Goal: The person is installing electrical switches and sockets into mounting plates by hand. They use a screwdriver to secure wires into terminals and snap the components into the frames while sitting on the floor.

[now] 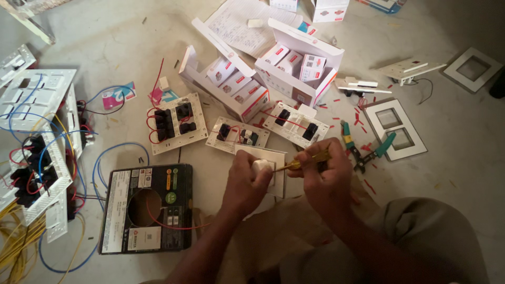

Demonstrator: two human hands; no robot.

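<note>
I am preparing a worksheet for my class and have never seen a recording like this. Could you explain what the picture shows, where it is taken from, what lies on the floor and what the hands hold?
There is no machine here: a person works with two bare hands. The single picture comes from a camera worn on the person's head, looking down at a grey concrete floor.

The left hand has its grip on a small white plastic switch part. The right hand holds a yellow-handled screwdriver with its tip against that part.

Around them lie white switch plates with black modules and red wires, open white-and-red cardboard boxes of small packs, green-handled pliers, a flat black cardboard box with a round hole, and, at the left, white panels with blue and yellow wires.
</note>
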